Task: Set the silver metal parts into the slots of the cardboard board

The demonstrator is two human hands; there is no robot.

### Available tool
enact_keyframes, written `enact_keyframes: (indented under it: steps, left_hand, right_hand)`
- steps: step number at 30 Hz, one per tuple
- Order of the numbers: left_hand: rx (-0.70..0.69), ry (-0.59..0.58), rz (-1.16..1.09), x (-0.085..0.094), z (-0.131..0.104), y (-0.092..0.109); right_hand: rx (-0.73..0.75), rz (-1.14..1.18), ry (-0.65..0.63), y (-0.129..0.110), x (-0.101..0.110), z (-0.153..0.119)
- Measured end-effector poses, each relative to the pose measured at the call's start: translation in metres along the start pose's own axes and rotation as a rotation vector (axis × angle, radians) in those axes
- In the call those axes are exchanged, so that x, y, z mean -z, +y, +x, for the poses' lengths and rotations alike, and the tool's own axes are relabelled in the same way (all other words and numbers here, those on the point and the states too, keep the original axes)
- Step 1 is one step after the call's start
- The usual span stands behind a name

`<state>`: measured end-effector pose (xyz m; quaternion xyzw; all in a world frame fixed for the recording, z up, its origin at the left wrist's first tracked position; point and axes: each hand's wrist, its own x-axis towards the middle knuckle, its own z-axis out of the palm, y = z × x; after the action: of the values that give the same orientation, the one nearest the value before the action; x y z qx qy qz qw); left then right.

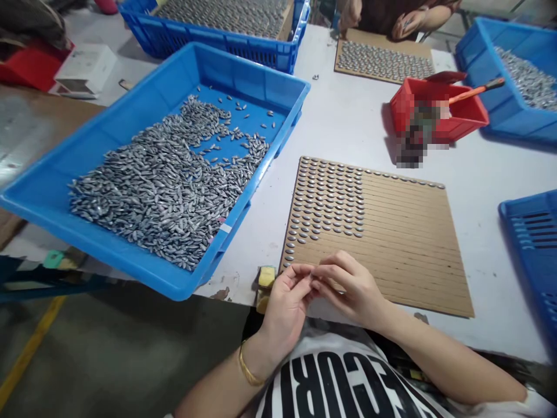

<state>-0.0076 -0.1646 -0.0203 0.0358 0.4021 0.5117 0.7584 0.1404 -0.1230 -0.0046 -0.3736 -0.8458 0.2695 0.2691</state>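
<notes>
My left hand, with a gold bangle at the wrist, is closed in a pinch over the near left corner of a ridged cardboard sheet. My right hand meets it there, fingertips pinched against the left ones. Whatever sits between the fingertips is too small and covered to make out. Small grey spindle-shaped pieces lie in rows on the sheet's left part, with a line of them along its far edge. To the left, a blue tray holds a heap of similar loose pieces.
A red bin with an orange-handled tool stands beyond the sheet. Blue crates flank the right side. Across the table, another person's hands are near a second filled sheet. A yellow block sits at the table's near edge.
</notes>
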Motion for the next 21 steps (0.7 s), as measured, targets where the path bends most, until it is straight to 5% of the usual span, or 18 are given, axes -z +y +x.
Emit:
enact_keyframes:
  steps: [7, 15, 21]
  left_hand:
    - [-0.147, 0.002, 0.143, 0.000, 0.001, -0.005]
    - [-0.093, 0.050, 0.037, -0.002, -0.001, -0.004]
    - [-0.022, 0.055, -0.016, -0.001, -0.002, 0.005]
  right_hand:
    - [-0.165, -0.002, -0.027, 0.000, 0.005, 0.003]
    - [-0.115, -0.211, -0.004, 0.009, -0.005, -0.001]
    - [-0.118, -0.154, -0.039, 0.015, 0.000, 0.005]
